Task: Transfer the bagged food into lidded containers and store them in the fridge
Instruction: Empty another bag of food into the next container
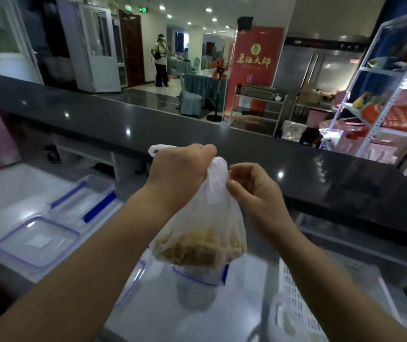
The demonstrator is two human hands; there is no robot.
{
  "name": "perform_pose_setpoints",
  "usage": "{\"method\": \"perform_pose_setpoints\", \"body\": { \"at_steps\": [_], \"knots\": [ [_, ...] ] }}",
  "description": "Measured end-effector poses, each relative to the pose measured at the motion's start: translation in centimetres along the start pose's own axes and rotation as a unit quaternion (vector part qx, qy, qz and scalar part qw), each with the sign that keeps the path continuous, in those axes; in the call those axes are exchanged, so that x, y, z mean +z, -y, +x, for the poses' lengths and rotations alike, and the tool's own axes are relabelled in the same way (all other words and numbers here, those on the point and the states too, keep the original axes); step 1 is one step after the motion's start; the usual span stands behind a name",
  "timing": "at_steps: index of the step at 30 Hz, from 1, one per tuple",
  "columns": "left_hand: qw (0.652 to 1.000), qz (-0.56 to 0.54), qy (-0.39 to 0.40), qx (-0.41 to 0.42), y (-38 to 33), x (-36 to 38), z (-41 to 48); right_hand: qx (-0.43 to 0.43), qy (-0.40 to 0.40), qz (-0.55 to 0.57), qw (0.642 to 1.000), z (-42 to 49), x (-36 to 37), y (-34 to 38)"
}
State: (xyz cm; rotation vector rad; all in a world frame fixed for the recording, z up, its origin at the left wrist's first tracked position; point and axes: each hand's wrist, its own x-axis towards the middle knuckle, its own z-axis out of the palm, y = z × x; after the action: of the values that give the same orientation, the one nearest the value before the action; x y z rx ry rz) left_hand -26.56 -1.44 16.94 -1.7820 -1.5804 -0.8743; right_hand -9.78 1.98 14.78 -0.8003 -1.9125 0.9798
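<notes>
- Here, the left hand (177, 169) grips the bag (204, 218) of food by its neck, fingers closed.
- The right hand (254, 191) pinches the bag's top.

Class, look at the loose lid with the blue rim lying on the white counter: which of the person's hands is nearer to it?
Left. The left hand grips the bag's neck, up and right of the lid; the right hand is farther right.

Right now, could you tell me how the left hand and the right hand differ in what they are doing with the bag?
The left hand is a closed fist gripping the neck of the clear bag and carrying it; the right hand only pinches the bag's top with its fingertips. The left hand sits higher, the right lower. Both touch the same bag of brownish food, above an open container.
</notes>
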Motion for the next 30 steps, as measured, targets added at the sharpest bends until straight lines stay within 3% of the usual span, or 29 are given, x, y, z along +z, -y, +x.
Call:
{"method": "perform_pose_setpoints", "body": {
  "at_steps": [5,9,12,15,22,30],
  "knots": [
    [1.0,0.015,0.0,-0.024,8.2,-3.3,-2.1,-0.022,-0.065,-0.034,0.997,-0.4,11.1,-1.0],
    [1.0,0.009,0.011,-0.022,15.0,-5.0,-3.6,0.066,-0.08,-0.084,0.991,0.1,20.7,-2.3],
    [0.999,0.0,0.023,-0.028,19.6,-6.1,-4.9,0.151,-0.064,-0.038,0.986,2.0,26.5,-1.9],
    [0.998,0.012,0.042,-0.045,24.2,-6.8,-6.3,0.183,-0.07,-0.01,0.98,3.9,30.1,-1.1],
    [0.997,0.004,0.039,-0.062,32.2,-7.3,-7.8,0.196,-0.13,-0.003,0.972,8.3,31.8,0.1],
    [0.994,-0.067,0.074,-0.051,33.9,-3.1,-8.0,0.181,-0.207,-0.034,0.961,11.8,27.7,0.1]
  ]
}}
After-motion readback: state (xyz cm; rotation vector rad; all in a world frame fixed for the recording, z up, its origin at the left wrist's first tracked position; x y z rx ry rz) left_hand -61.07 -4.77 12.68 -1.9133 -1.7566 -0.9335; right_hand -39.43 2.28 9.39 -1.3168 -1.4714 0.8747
